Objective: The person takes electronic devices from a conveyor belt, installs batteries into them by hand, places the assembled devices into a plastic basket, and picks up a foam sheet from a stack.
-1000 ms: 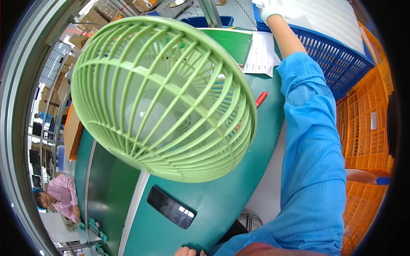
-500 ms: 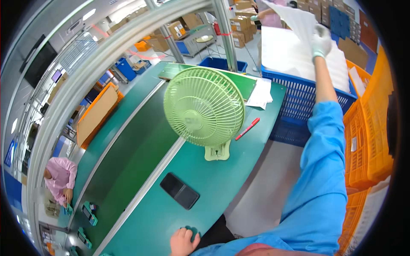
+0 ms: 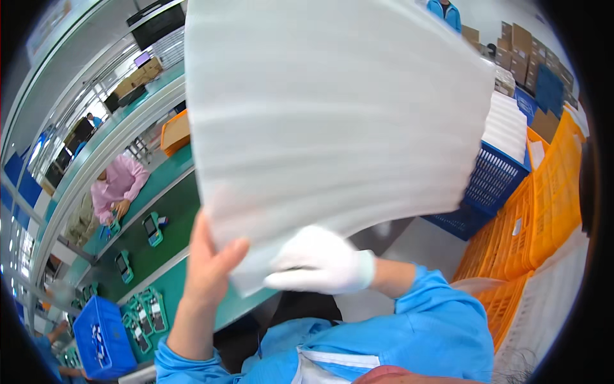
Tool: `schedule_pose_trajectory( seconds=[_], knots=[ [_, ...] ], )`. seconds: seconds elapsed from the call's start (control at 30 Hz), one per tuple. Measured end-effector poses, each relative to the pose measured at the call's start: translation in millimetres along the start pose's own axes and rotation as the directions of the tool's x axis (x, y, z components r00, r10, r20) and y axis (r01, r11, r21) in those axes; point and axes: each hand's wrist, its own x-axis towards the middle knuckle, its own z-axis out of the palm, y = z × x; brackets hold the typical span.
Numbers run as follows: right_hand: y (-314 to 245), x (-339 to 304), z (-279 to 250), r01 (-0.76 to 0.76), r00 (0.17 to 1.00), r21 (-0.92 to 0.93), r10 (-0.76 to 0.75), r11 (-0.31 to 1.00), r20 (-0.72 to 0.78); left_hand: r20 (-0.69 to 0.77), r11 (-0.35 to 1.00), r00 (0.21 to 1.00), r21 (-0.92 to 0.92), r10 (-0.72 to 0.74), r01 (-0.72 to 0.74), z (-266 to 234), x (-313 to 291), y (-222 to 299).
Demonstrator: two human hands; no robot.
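A large white foam sheet [image 3: 332, 121] fills the upper middle of the view, held up close in front of me. My bare left hand [image 3: 208, 259] grips its lower left corner, thumb over the front face. My right hand [image 3: 320, 262], in a white glove, pinches the sheet's lower edge beside it. Both blue sleeves come up from the lower edge. The sheet hides the bench and whatever stands behind it.
A blue crate [image 3: 495, 185] stacked with white foam sheets [image 3: 508, 125] stands at right, beside orange crates [image 3: 550, 205]. At left a green conveyor [image 3: 137, 246] carries several handheld devices; a person in pink [image 3: 118, 185] works there. A blue bin [image 3: 102, 336] sits lower left.
My right hand pulled the foam sheet from the blue crate down in front of me. My left hand left the bench edge and took hold of the sheet. The green fan is now hidden.
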Motion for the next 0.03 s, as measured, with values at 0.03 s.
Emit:
schedule_pose_trajectory(
  seconds=[0.03],
  knots=[
    [-17.6,13.8,20.0,-0.181,0.984,0.206,0.176,0.962,0.042,-0.11,0.992,0.989,0.064,-0.098,0.105,-8.2,-16.6,18.8]
  ],
)
